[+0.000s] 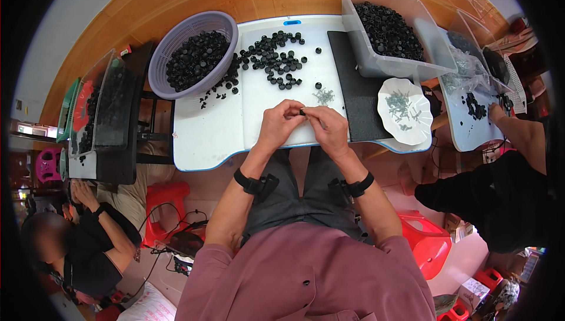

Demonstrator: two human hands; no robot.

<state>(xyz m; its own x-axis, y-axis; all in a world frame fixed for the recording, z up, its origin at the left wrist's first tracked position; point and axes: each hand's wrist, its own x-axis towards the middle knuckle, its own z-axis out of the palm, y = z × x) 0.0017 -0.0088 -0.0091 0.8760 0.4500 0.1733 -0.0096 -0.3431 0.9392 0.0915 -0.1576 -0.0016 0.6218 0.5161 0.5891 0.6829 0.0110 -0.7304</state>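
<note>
Both hands meet over the near edge of the white tabletop (206, 138). My left hand (281, 122) has its fingers curled closed, pinching a small black cap (302, 111) at the fingertips; my right hand (329, 130) is closed too, thumb and forefinger pressed toward the cap, though whether it holds a pin I cannot tell, the piece being too small to see.

To do this well, I judge the cap should be held steady in the left while the right does the fine work, with wrists low and close to the tabletop so nothing shakes. A light pinch is enough; squeezing hard could flick the cap away.

Loose caps (273, 59) lie spread just beyond my hands, and a small heap of pale pins (323, 95) sits near the right hand, so supplies are close. Further off are a purple basket (194, 53) on the left, a clear bin (391, 30) of caps and a white dish (406, 112) on the right.
</note>
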